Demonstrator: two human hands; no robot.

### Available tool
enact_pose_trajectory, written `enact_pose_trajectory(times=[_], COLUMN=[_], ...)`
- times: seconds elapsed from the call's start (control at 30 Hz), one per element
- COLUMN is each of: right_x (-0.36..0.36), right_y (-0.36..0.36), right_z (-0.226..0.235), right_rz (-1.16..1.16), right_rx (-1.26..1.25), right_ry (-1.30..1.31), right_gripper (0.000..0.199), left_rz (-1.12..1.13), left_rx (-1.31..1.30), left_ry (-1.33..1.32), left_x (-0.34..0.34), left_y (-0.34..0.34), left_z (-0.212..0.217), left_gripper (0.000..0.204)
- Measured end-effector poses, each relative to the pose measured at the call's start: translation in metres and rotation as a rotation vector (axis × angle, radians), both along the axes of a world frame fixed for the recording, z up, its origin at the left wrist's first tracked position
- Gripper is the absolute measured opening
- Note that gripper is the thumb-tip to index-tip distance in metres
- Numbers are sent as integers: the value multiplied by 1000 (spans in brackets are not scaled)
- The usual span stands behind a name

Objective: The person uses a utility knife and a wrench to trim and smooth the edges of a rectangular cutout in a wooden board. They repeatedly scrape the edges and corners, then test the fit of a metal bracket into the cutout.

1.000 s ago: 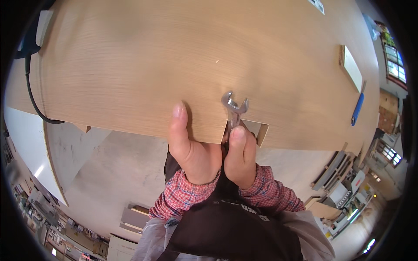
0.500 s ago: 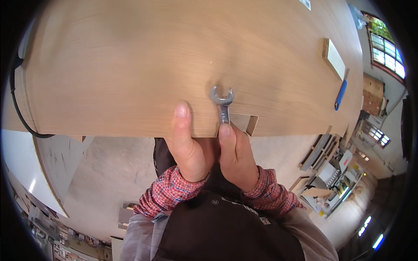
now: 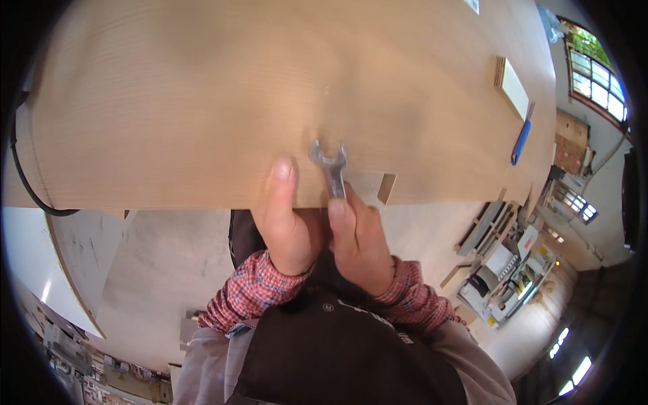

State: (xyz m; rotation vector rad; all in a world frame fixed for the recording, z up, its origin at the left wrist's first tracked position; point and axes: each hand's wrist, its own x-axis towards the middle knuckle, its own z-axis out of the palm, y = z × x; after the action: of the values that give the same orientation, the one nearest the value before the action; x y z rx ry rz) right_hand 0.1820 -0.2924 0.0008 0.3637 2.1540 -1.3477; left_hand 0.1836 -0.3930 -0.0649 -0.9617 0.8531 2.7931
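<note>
While the board [image 3: 202,101] spans nearly the whole view, keep it steady: your left hand [image 3: 287,223] clamps its near edge, thumb on top, fingers hidden below. Your right hand [image 3: 361,239] pinches the shank of a small grey spanner [image 3: 329,169], whose open head lies on the board just beside the left thumb. Hold that spanner flat, I judge, and clear of the notch [image 3: 386,187]. Farther right lie a pale rectangular block [image 3: 516,88] and a blue pen [image 3: 520,142]; a white label corner [image 3: 472,5] shows at the top.

dull metal wrench [image 3: 330,169], matt pale wood tabletop [image 3: 202,101]
</note>
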Motion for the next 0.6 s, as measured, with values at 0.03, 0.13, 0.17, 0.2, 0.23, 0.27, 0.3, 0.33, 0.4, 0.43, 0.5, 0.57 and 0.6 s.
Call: enact_pose_trajectory(times=[0.03,0.13,0.17,0.2,0.23,0.27,0.3,0.33,0.4,0.43,0.5,0.57,0.6], right_x=[5,16,21,23,26,25,23,20,8,4,1,-5,-10], right_y=[2,13,19,17,16,14,12,12,14,17,21,24,26], right_z=[-5,-24,-32,-41,-48,-51,-53,-55,-60,-67,-77,-78,-78], right_rz=[-1,-61,-102,-149,-198,-236,-274,-252,-206,-144,-68,-20,11], right_rx=[-12,-202,-283,-342,-396,-462,-530,-540,-556,-596,-622,-593,-578], right_ry=[37,69,58,67,68,64,58,75,112,149,167,133,117], right_gripper=[24,39,43,50,57,59,60,61,62,61,59,56,55], left_rz=[64,174,146,114,99,86,89,112,182,230,336,432,471], left_rx=[37,67,104,131,169,206,251,238,153,84,16,-25,-34], left_ry=[-23,-42,-16,19,41,66,79,53,-31,-91,-72,-53,-39], left_x=[-3,-3,-3,-4,-3,-4,-5,-6,-9,-12,-16,-22,-27], left_y=[2,5,3,0,-2,-3,-6,-6,0,4,9,14,15], left_z=[1,9,11,12,13,12,11,11,12,12,9,9,15], left_gripper=[49,51,52,53,53,54,55,55,55,54,50,46,44])
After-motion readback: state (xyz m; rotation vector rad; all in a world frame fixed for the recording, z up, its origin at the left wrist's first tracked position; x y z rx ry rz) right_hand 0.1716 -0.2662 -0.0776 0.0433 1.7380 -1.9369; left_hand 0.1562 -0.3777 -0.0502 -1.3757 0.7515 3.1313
